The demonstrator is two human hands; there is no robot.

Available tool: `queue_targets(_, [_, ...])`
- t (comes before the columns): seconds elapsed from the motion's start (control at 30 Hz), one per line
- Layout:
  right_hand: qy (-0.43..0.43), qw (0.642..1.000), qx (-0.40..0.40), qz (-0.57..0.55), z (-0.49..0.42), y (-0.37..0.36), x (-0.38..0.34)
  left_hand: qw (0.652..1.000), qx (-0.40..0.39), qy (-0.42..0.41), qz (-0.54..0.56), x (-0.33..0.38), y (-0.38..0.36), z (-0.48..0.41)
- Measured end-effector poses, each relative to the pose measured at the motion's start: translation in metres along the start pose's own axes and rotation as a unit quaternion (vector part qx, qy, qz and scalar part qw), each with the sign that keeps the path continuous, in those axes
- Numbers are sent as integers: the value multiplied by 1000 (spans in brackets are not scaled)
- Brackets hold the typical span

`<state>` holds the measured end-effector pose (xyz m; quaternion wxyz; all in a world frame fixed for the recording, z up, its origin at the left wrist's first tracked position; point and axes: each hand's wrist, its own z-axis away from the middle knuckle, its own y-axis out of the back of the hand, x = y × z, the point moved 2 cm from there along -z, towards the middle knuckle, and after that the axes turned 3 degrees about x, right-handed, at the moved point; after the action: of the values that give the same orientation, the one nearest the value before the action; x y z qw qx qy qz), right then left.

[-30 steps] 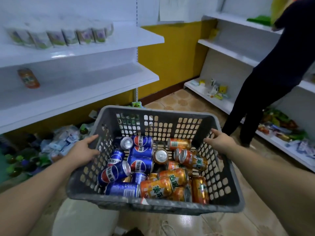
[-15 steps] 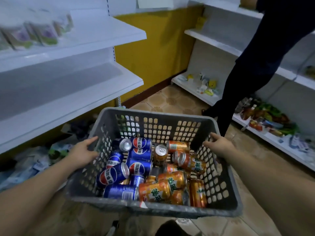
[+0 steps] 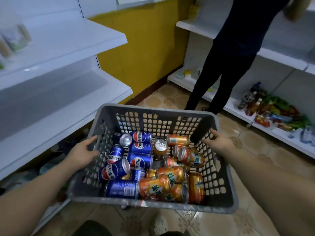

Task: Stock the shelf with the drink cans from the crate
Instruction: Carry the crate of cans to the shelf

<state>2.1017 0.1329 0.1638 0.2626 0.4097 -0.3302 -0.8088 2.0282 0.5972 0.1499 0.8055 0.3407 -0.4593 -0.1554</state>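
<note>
Left hand [image 3: 83,152] and right hand [image 3: 220,142] grip opposite walls of the grey crate [image 3: 154,109], drink cans [image 3: 141,150] jumbled inside. The white shelf [image 3: 102,90] lies left; a dark-clothed person [image 3: 230,65] stands beyond the crate.

One crate [image 3: 154,109], eight blue cans [image 3: 122,189], roughly nine orange cans [image 3: 154,185]

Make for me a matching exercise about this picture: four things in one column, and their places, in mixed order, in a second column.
Things:
1. blue cans
2. orange cans
3. left hand
4. snack packets

Places:
a. on the low shelf at the right
b. in the right side of the crate
c. in the left side of the crate
d. holding the crate's left wall

Pairs: 1-c, 2-b, 3-d, 4-a
</note>
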Motion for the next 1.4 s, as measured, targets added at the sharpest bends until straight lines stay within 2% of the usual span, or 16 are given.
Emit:
queue_targets(0.2, [-16, 1000, 2, -22, -21, -8, 2, 999, -30, -7, -15, 11, -16, -43])
queue_targets(0.3, [-73, 996, 1, -43, -20, -28, 17, 998, -48, -24, -18, 10, -33, -71])
queue_targets(0.37, [-131, 991, 4, -40, -32, -66, 32, 993, -102, -41, -39, -5, -60, -117])
queue_targets(0.5, [-138, 988, 32, -62, -37, -80, 31, 994, -93, -48, -36, -11, -75, -138])
queue_targets(0.77, [-238, 962, 82, -107, -82, -222, 85, 976, -181, -102, -60, -77, -169, -268])
queue_targets(0.87, [-243, 957, 88, -131, -115, -269, 112, 972, -198, -110, -63, -102, -211, -305])
queue_targets(1.13, [-227, 964, 112, -82, -194, -377, 175, 970, -197, -121, -73, -173, -311, -374])
queue_targets(1.4, [-218, 970, 80, -75, -250, -440, 203, 966, -199, -132, -99, -226, -364, -428])
